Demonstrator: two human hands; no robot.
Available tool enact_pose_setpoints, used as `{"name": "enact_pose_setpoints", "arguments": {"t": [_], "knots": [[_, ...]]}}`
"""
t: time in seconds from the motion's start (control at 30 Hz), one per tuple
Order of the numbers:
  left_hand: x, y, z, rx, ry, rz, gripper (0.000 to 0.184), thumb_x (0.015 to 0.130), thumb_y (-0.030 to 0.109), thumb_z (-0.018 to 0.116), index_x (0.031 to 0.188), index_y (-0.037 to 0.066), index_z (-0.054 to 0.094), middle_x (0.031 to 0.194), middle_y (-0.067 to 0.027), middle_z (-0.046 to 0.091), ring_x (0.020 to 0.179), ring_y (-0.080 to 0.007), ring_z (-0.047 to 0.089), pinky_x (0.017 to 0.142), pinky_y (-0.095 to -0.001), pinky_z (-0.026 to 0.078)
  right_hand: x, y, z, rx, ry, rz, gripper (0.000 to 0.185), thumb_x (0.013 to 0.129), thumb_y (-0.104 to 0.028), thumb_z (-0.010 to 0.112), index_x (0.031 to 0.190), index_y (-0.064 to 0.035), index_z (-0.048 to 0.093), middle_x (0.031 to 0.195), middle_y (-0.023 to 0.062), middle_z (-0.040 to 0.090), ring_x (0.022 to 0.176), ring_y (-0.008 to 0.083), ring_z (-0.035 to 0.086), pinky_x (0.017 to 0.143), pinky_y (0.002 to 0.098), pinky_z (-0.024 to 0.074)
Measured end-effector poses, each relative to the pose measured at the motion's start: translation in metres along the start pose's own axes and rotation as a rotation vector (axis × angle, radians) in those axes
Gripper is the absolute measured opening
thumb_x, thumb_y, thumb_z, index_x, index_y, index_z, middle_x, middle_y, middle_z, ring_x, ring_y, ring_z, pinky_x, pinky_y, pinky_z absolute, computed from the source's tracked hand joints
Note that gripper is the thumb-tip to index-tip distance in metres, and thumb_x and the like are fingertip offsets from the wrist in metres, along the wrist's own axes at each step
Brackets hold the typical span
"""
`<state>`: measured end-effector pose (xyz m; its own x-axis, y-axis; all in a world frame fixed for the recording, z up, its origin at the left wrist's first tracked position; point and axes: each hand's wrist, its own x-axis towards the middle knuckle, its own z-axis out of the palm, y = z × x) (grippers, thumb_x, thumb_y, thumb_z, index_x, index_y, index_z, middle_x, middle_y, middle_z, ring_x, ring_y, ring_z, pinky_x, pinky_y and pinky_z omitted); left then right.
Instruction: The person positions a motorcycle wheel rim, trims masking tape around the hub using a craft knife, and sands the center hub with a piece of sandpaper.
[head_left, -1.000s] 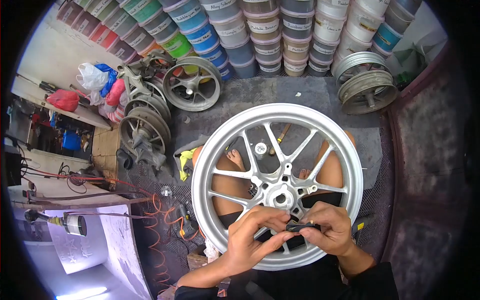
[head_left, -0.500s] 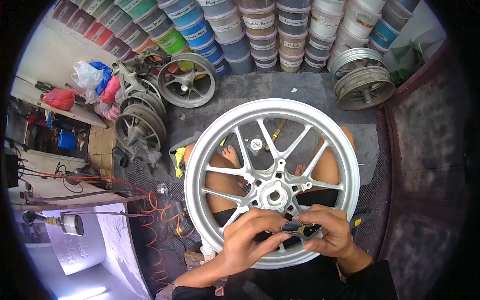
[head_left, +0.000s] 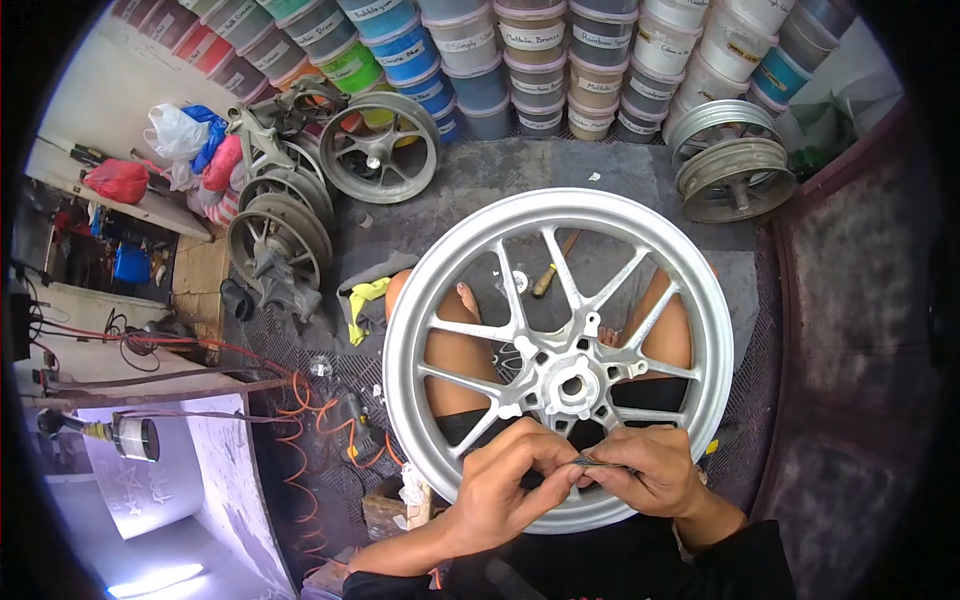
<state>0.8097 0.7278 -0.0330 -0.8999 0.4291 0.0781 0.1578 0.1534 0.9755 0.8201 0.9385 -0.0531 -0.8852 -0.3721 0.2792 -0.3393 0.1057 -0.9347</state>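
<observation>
A silver spoked wheel [head_left: 575,385] rests across the person's lap, its hub facing the camera. Over the wheel's near part, a small thin dark piece [head_left: 603,463] is pinched between the fingertips of both hands. My left hand [head_left: 520,480] holds the piece's left end, thumb and forefinger together. My right hand [head_left: 650,470] grips it from the right, fingers bent round it. The fingers cover most of the piece, so its shape and material cannot be made out.
Stacked labelled tubs [head_left: 535,40] line the back. Used wheels stand at the left [head_left: 380,150] and right [head_left: 735,180]. A wooden-handled tool [head_left: 545,280] lies beyond the hub, seen through the spokes. An orange coiled hose [head_left: 295,440] runs down the left floor.
The dark piece, spread wider and gapped half a second earlier, now looks thin and flat between the fingertips. Both hands have come closer together. The wheel appears shifted slightly right in view.
</observation>
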Motion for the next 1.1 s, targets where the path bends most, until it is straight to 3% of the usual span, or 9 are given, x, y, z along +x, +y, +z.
{"name": "enact_pose_setpoints", "arguments": {"t": [0.13, 0.23, 0.33, 0.63, 0.73, 0.87, 0.93, 1.0, 1.1], "knots": [[-0.008, -0.001, 0.003, -0.260, 0.041, -0.111, 0.028, 0.080, -0.001, 0.079, 0.105, -0.003, 0.067, 0.098, -0.0140, 0.065, 0.084, -0.0210, 0.067, 0.073, -0.0296, 0.056, -0.002, 0.001, -0.005, 0.032, -0.022, 0.027, 0.017, 0.090, -0.003, 0.070, 0.104, 0.0047, 0.064, 0.078, 0.0124, 0.072, 0.066, 0.0206, 0.072, 0.057, 0.0289, 0.0558], [0.001, -0.006, -0.009, 0.010, -0.092, 0.250, 0.027, 0.078, 0.000, 0.080, 0.103, 0.001, 0.072, 0.103, -0.0149, 0.065, 0.086, -0.0221, 0.069, 0.075, -0.0307, 0.059, -0.008, -0.003, -0.005, 0.454, 0.006, 0.328, 0.013, 0.093, -0.001, 0.066, 0.103, 0.0055, 0.063, 0.077, 0.0124, 0.072, 0.066, 0.0179, 0.072, 0.057, 0.0278, 0.0572], [-0.006, -0.016, -0.010, 0.034, -0.101, 0.291, 0.024, 0.076, 0.001, 0.081, 0.100, 0.004, 0.076, 0.104, -0.0150, 0.065, 0.086, -0.0228, 0.070, 0.075, -0.0306, 0.060, -0.006, -0.002, 0.000, 0.637, -0.057, 0.378, 0.010, 0.095, -0.001, 0.064, 0.102, 0.0059, 0.062, 0.077, 0.0123, 0.072, 0.066, 0.0159, 0.072, 0.059, 0.0275, 0.0583], [-0.012, -0.020, -0.013, 0.155, -0.124, 0.326, 0.025, 0.076, 0.004, 0.077, 0.102, 0.004, 0.076, 0.103, -0.0114, 0.067, 0.089, -0.0222, 0.070, 0.074, -0.0309, 0.059, -0.004, -0.003, -0.006, 0.131, -0.128, 0.217, 0.014, 0.090, -0.006, 0.072, 0.099, 0.0042, 0.066, 0.076, 0.0111, 0.072, 0.067, 0.0188, 0.073, 0.059, 0.0275, 0.0560], [-0.004, -0.025, -0.012, 0.134, -0.109, 0.416, 0.029, 0.077, 0.004, 0.072, 0.105, -0.003, 0.073, 0.105, -0.0160, 0.066, 0.087, -0.0249, 0.068, 0.070, -0.0307, 0.058, 0.001, -0.004, -0.008, 0.237, -0.120, 0.260, 0.017, 0.086, -0.007, 0.076, 0.096, 0.0032, 0.067, 0.076, 0.0115, 0.072, 0.066, 0.0203, 0.072, 0.057, 0.0287, 0.0542], [0.009, -0.006, -0.037, 0.377, 0.011, 0.325, 0.033, 0.078, 0.007, 0.077, 0.110, 0.008, 0.076, 0.114, -0.0148, 0.068, 0.092, -0.0235, 0.068, 0.069, -0.0281, 0.055, 0.001, -0.004, -0.016, 0.015, 0.046, 0.244, 0.022, 0.083, -0.009, 0.079, 0.096, 0.0025, 0.067, 0.075, 0.0120, 0.071, 0.063, 0.0218, 0.071, 0.055, 0.0292, 0.0521], [0.009, -0.032, -0.058, 0.452, 0.321, 0.339, 0.045, 0.075, 0.008, 0.081, 0.117, 0.006, 0.068, 0.113, -0.0157, 0.068, 0.100, -0.0288, 0.066, 0.081, -0.0355, 0.054, 0.003, -0.005, -0.021, -0.198, 0.186, 0.234, 0.024, 0.082, -0.010, 0.080, 0.096, 0.0023, 0.066, 0.075, 0.0123, 0.071, 0.062, 0.0221, 0.070, 0.055, 0.0293, 0.0517], [0.023, -0.053, -0.093, 0.498, 0.449, 0.204, 0.059, 0.080, 0.021, 0.080, 0.129, 0.001, 0.057, 0.131, -0.0205, 0.059, 0.118, -0.0326, 0.058, 0.101, -0.0439, 0.044, 0.006, -0.001, -0.025, -0.328, 0.218, 0.259, 0.024, 0.082, -0.010, 0.080, 0.096, 0.0025, 0.065, 0.075, 0.0124, 0.071, 0.063, 0.0220, 0.070, 0.055, 0.0294, 0.0520], [0.050, -0.087, -0.112, -0.190, 0.380, -0.036, 0.072, 0.086, 0.018, 0.072, 0.147, -0.003, 0.040, 0.146, -0.0194, 0.047, 0.138, -0.0302, 0.044, 0.115, -0.0398, 0.030, 0.021, 0.002, -0.026, -0.392, 0.330, 0.281, 0.019, 0.085, -0.008, 0.077, 0.095, 0.0028, 0.064, 0.075, 0.0128, 0.071, 0.064, 0.0177, 0.070, 0.057, 0.0279, 0.0527]]}}
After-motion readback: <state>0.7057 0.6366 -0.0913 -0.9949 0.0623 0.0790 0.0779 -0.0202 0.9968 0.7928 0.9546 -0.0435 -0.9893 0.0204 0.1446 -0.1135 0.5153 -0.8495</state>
